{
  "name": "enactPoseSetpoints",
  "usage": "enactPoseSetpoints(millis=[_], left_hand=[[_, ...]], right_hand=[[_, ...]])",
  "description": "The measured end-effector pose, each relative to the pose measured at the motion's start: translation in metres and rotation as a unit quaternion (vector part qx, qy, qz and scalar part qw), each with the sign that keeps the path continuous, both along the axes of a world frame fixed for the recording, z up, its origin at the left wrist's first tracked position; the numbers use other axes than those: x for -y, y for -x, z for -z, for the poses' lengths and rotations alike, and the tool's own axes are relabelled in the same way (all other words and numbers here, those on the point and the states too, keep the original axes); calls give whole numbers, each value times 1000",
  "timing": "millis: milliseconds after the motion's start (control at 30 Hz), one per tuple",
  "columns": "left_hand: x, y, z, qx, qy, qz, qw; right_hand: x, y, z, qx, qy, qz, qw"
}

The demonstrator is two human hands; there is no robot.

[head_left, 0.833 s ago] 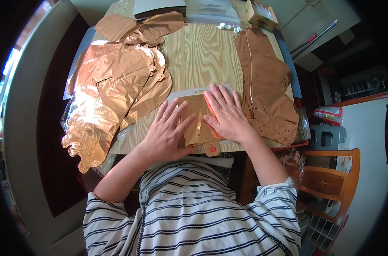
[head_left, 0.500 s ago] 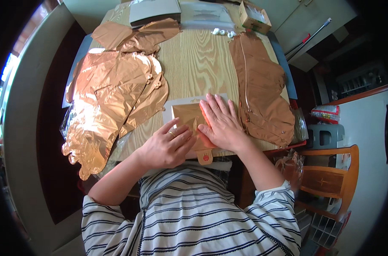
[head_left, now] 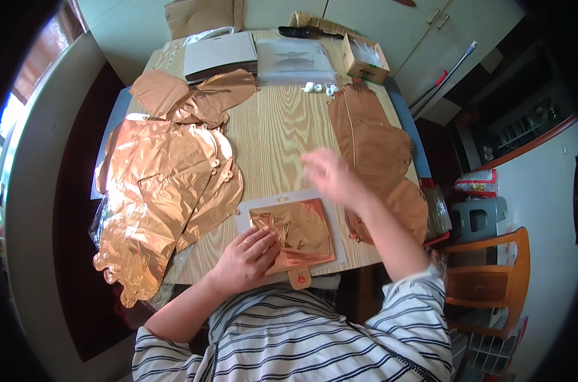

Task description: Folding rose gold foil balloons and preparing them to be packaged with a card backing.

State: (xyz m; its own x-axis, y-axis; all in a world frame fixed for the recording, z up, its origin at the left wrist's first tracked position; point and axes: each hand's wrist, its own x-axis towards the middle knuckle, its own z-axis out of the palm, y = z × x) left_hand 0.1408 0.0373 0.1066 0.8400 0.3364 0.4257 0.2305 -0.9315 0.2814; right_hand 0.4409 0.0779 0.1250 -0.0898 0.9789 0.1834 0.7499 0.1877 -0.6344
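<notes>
A copper foil balloon, folded into a flat rectangle, lies on a pale card with a hanging slot, at the table's near edge. From its near side a small tab with a red mark sticks out. My left hand, a ring on one finger, rests with its fingers laid on the foil's left part. Above the table, apart from the foil and card, my right hand is raised and smeared by motion; whether it holds anything cannot be seen.
Large flat foil balloons are heaped on the left, and more foil lies on the right. Along the far side are stacked cards, clear plastic bags, small white pieces and a cardboard box. A wooden chair stands at right.
My right hand has lifted off the folded foil and moved away from me. My left hand has come down onto the foil's left part. The view has tilted up.
</notes>
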Motion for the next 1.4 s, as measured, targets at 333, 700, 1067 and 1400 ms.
enactPoseSetpoints(millis=[333,700,1067,1400], left_hand=[[-1,-2,3,14,23,-16,999],[-8,-3,3,38,11,-6,999],[-20,2,-5,92,206,2,974],[-11,6,-20,87,220,-21,971]], right_hand=[[-225,-86,62,173,-174,199,949],[8,-25,1,-81,7,37,996],[190,82,-32,-132,19,-15,991],[203,81,4,119,-98,-25,988]])
